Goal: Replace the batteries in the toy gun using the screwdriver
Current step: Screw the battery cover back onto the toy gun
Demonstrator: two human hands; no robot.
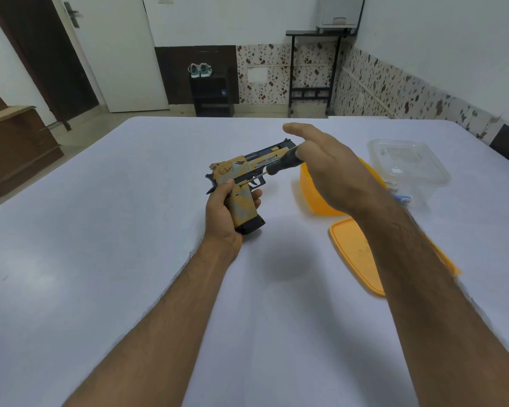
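Head view looks down over a table (100,259) covered in pale cloth, with both forearms reaching out from the near edge. The left hand (227,212) grips the toy gun (241,177) round its handle, thumb and fingers curled on either side, holding it up off the cloth near the middle of the table with the barrel pointing far and right. The right hand (329,168) comes in from the right with the screwdriver (279,164): the dark handle sits under the palm and inner fingers, while the index finger stretches straight out towards the far side. How the hidden fingers close on the handle I cannot tell, though the tool is plainly carried by this hand. The thin shaft slants down to the left, and its tip meets the gun's side just above the grip, near the trigger.

To the right stand an orange container (312,198), partly behind the right wrist, its orange lid (356,254) lying nearer, and a clear plastic box (409,163) further right.

The step in hand looks like working a screw on the battery cover; whether it is loosening or tightening cannot be read here. The next move calls for keeping the tip seated squarely, steady pressure along the shaft, and a firm left grip so the gun does not twist.
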